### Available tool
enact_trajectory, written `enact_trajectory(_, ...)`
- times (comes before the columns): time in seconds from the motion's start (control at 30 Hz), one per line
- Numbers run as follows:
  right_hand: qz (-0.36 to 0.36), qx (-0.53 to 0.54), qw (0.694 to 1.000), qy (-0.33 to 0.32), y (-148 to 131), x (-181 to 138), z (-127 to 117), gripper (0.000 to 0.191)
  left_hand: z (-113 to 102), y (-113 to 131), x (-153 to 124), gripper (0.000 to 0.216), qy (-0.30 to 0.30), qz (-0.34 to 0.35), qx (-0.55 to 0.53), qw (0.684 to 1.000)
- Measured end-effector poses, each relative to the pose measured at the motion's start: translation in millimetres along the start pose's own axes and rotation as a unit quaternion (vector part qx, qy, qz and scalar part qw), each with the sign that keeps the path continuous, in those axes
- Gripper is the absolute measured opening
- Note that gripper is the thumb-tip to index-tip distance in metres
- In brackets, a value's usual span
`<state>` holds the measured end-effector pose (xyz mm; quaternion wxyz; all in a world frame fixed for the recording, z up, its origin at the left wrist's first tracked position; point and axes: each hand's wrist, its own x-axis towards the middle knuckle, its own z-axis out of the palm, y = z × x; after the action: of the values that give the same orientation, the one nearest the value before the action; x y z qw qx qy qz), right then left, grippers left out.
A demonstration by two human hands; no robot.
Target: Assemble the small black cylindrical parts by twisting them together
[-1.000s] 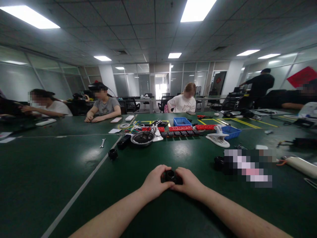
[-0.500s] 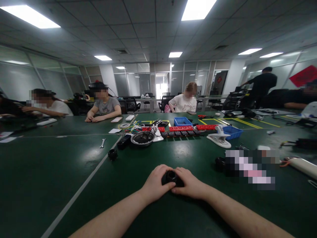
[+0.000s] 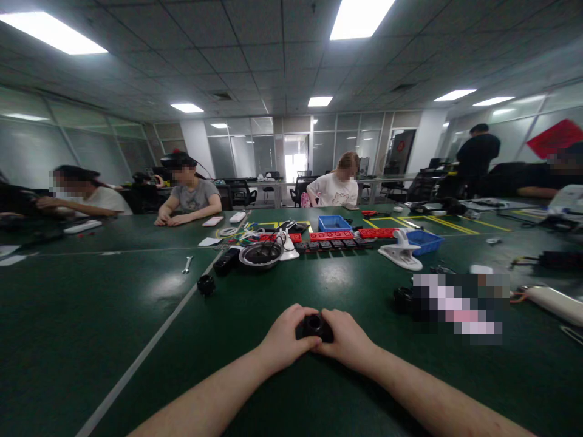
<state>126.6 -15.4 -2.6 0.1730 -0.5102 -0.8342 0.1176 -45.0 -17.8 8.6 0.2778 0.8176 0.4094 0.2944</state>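
Note:
Both my hands meet on a small black round part (image 3: pixel 314 325) low on the green table (image 3: pixel 113 303), near its front middle. My left hand (image 3: pixel 285 337) wraps its left side with fingers curled. My right hand (image 3: pixel 348 337) grips its right side the same way. Only the top of the part, with a round opening, shows between the hands. A similar small black part (image 3: pixel 206 284) lies apart, up to the left beside a white line on the table.
Further back lie a metal bowl (image 3: pixel 261 254), a small wrench (image 3: pixel 186 264), red and black strips (image 3: pixel 334 240), blue bins (image 3: pixel 424 241), a white clamp-like piece (image 3: pixel 403 252). A black object (image 3: pixel 403 299) sits right. Several people sit or stand around the far tables.
Both hands stay closed on the black part, with only slight shifts of the fingers. The view has drifted a little.

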Motion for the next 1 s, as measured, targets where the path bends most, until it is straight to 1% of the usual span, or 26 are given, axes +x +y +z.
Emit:
enact_trajectory(0.07,-0.018,-0.004,1.000,0.017,-0.9,-0.5,-0.1,0.038,-0.9,-0.7,1.0,0.041,0.000,0.000,-0.012,1.000)
enact_trajectory(0.1,-0.032,0.008,0.999,0.014,0.2,-0.2,-0.9,0.041,-1.7,-1.1,1.5,0.042,-0.003,0.002,-0.017,1.000)
enact_trajectory(0.2,-0.074,0.066,0.994,-0.038,7.3,3.0,-6.4,0.044,-4.8,-2.3,3.3,0.042,-0.017,0.009,-0.023,1.000)
enact_trajectory(0.3,-0.101,0.123,0.983,-0.092,16.0,7.5,-13.1,0.036,-6.1,-3.8,4.6,0.040,-0.021,0.014,-0.027,0.999)
enact_trajectory(0.37,-0.115,0.142,0.977,-0.105,20.1,9.6,-15.1,0.027,-5.2,-4.4,4.6,0.040,-0.017,0.010,-0.029,0.999)
enact_trajectory(0.47,-0.104,0.134,0.981,-0.093,21.1,10.4,-12.7,0.025,-1.3,-2.9,3.3,0.041,-0.004,-0.016,-0.016,1.000)
enact_trajectory(0.6,-0.039,0.060,0.996,-0.046,12.3,7.1,-5.0,0.032,4.1,2.4,-0.1,0.039,0.035,-0.056,0.032,0.997)
enact_trajectory(0.67,-0.024,0.007,1.000,-0.018,6.3,4.3,-2.0,0.032,5.1,4.1,-1.3,0.037,0.048,-0.061,0.049,0.996)
enact_trajectory(0.77,-0.033,-0.036,0.999,0.011,0.7,0.9,-0.9,0.032,4.5,3.6,-1.7,0.037,0.050,-0.045,0.048,0.997)
enact_trajectory(0.83,-0.050,-0.021,0.998,0.006,0.8,0.0,-3.1,0.037,3.2,1.8,-1.1,0.038,0.039,-0.027,0.036,0.998)
enact_trajectory(0.9,-0.069,0.020,0.997,-0.022,4.3,0.9,-6.9,0.041,2.0,-0.4,-0.2,0.038,0.022,-0.012,0.024,0.999)
enact_trajectory(0.93,-0.079,0.045,0.995,-0.040,7.0,1.9,-8.9,0.040,1.7,-1.4,0.4,0.039,0.015,-0.008,0.019,1.000)
enact_trajectory(1.0,-0.097,0.090,0.989,-0.073,13.3,4.6,-12.0,0.032,1.7,-3.3,1.5,0.039,0.008,-0.002,0.008,1.000)
